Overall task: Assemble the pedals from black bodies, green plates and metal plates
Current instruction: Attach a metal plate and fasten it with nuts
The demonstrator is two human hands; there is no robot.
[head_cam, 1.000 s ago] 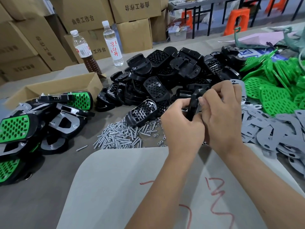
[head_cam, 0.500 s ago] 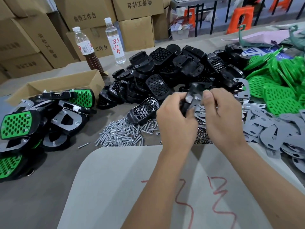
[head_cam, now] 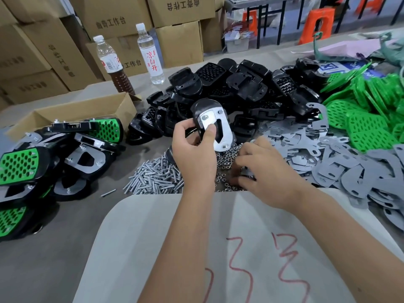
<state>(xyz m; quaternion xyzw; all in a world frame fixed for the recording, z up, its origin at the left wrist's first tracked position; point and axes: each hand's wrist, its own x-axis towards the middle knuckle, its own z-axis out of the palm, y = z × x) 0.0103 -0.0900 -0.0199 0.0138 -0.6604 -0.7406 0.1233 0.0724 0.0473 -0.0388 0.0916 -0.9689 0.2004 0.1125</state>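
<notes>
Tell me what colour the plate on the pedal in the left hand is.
Shiny silver metal plate on a black pedal, shown in the head view.

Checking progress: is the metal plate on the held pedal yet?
On: the metal plate lies against the pedal body, bolt ends through it, left hand holding.

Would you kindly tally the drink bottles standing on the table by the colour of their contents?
Bottle with brown liquid: 1
Bottle with clear liquid: 1
Total: 2
</notes>
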